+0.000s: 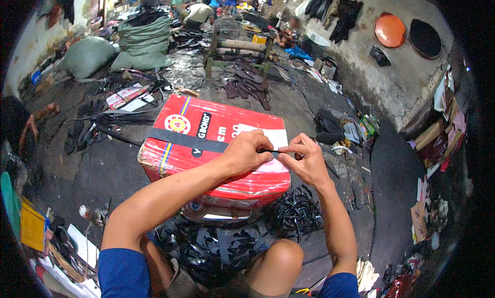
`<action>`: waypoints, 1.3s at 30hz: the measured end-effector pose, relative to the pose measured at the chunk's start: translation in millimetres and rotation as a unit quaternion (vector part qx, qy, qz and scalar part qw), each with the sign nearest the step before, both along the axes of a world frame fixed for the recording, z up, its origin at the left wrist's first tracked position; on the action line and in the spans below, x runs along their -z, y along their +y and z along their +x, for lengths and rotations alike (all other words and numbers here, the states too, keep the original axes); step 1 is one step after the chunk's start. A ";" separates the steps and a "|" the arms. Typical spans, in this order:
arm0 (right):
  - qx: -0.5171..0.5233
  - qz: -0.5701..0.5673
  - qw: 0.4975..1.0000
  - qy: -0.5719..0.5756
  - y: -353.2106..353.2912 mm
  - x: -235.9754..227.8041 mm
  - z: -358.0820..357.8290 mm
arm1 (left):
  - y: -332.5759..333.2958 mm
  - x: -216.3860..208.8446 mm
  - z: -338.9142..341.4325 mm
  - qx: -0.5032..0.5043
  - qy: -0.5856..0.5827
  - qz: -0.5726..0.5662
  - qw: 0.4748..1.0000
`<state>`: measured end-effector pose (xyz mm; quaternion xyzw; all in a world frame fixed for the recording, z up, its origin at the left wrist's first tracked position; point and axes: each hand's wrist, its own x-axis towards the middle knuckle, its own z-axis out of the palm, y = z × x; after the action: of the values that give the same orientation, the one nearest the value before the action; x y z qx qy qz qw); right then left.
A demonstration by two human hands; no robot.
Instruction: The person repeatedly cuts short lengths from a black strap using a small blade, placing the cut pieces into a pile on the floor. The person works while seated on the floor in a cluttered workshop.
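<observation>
Both my hands meet over the right part of a red cardboard box [252, 187], which stands in front of my knees. My left hand [242, 152] pinches a short dark strip [270, 151] that shows between my fingertips. The fingers of my right hand [307, 159] are closed on its other end, where a small pale bit shows. Across the box top lies a wide black band [188, 139], running from the left edge toward my left hand; whether it joins the strip I hold cannot be seen. White paper [276, 136] lies on the box under my hands.
Glossy black straps lie in a heap [299, 213] right of the box and in a pile [206, 249] between my knees. Dark sandals [249, 73] and stuffed green sacks [143, 42] are beyond. Another person's hand [32, 126] is at the left. Scraps [343, 130] litter the right.
</observation>
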<state>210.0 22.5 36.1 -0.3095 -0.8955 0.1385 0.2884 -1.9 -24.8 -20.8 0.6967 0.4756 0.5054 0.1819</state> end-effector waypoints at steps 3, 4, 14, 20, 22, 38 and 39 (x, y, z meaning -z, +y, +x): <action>0.014 -0.006 0.999 0.045 1.8 10.3 -0.1 | 2.4 0.9 0.6 -0.004 0.007 0.002 1.000; 0.010 -0.015 0.997 0.072 8.1 20.0 1.4 | 2.9 1.3 1.9 -0.013 0.008 0.009 1.000; 0.071 -0.404 0.839 0.357 21.3 56.0 -14.3 | 17.8 -13.9 2.1 -0.020 0.079 -0.031 0.996; 0.066 -0.215 0.928 0.296 23.4 77.4 -14.1 | 24.8 -12.6 15.7 0.023 0.041 0.024 0.999; 0.066 -0.310 0.893 0.321 24.0 86.5 -1.8 | 27.7 -4.4 18.4 0.044 0.004 0.054 0.998; 0.221 0.010 0.975 0.024 54.7 33.5 -21.7 | 32.5 -4.7 31.5 0.061 -0.035 0.039 0.997; 0.219 -0.014 0.975 0.043 54.2 36.8 -23.2 | 31.0 -5.4 28.1 0.054 -0.028 0.031 0.998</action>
<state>186.9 76.8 -0.7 -0.4962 -0.7903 0.0980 0.3459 26.2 6.1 -15.4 0.7125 0.4161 0.5283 0.2004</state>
